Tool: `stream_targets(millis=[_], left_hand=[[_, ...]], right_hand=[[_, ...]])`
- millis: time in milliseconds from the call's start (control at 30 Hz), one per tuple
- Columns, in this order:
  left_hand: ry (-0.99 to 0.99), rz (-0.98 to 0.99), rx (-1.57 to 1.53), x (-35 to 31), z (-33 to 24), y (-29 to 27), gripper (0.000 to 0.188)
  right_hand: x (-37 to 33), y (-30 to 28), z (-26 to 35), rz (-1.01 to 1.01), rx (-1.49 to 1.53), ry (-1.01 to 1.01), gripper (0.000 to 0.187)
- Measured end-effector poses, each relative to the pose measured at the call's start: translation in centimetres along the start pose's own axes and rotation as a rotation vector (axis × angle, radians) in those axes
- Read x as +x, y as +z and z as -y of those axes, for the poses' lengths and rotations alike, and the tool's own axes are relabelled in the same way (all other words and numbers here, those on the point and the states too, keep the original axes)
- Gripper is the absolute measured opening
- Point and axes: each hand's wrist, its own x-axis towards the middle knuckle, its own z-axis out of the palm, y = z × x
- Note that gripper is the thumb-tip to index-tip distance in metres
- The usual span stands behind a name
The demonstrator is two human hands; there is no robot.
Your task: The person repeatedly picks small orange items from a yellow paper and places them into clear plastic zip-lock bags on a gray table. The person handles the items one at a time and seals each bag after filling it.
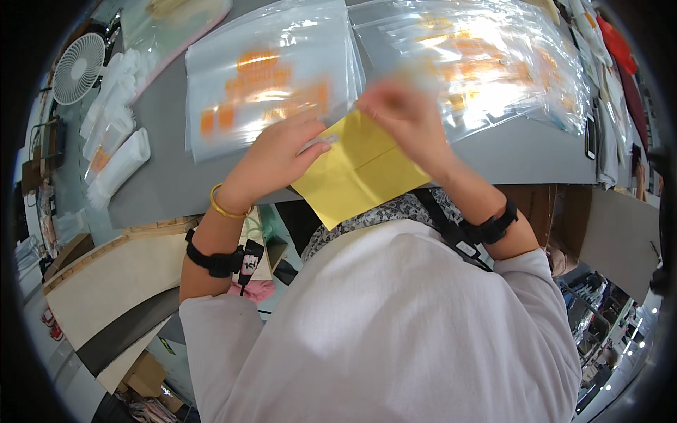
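A creased yellow sheet of paper (367,162) is tilted over the table's near edge, in front of my body. My left hand (278,155) is closed on its left side, thumb on top. A small whitish strip (321,142) shows by that thumb; its kind is unclear. At the sheet's upper corner is my right hand (407,116), its fingers curled but smeared by motion, so I cannot make out their grip. Behind my left hand lies a stack of clear plastic bags (240,77) with orange print.
More clear bags (486,70) with orange print spread over the grey table (159,169) at the right. Rolled white plastic bundles (116,162) and a white fan (79,68) stand at the left. A phone-like dark object (590,137) lies at the right edge.
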Motion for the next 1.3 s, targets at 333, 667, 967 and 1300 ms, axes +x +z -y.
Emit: stream_targets(millis=[333,667,967,1300], left_hand=[[0.402,-0.252,0.410,-0.8,1.5,2.3,0.013],[0.394,-0.285,0.385,-1.0,2.0,2.5,0.009],[0.413,-0.219,0.335,-0.7,2.0,1.6,0.012],[0.392,-0.197,0.331,-0.5,1.8,1.7,0.012]], right_hand=[[5.5,2.3,-2.2,0.005,-0.306,0.067,0.019],[5.4,3.3,-6.0,-0.086,-0.320,-0.168,0.023],[4.7,4.0,-4.8,-0.142,-0.425,-0.239,0.017],[4.1,1.8,-2.0,-0.098,-1.093,-0.343,0.041]])
